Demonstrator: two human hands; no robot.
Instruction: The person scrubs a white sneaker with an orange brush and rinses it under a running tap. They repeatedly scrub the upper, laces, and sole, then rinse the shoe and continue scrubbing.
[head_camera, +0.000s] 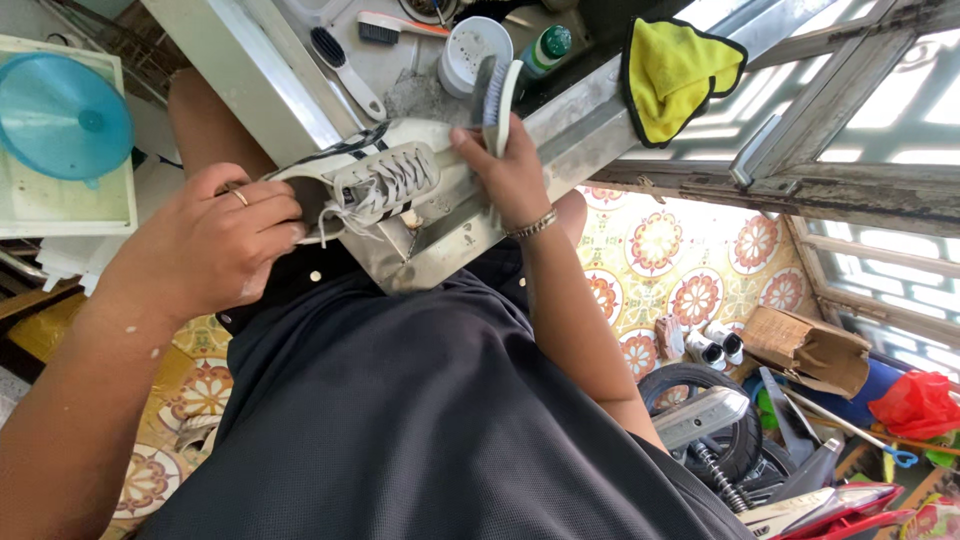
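Observation:
A white sneaker (385, 170) with dark stripes and white laces lies on its side against the edge of a metal tray (560, 120). My left hand (215, 240), with a ring on one finger, grips the shoe's heel end. My right hand (510, 175), with a bracelet on the wrist, holds a scrubbing brush (497, 90) upright next to the shoe's toe. My dark skirt fills the lower middle of the view.
On the tray lie two more brushes (345, 70), a white round container (468, 50) and a green-capped bottle (545, 48). A yellow cloth (672, 75) hangs at a window frame. A blue basin (60, 115) is at left. A cardboard box (805, 350) and scooter parts are at lower right.

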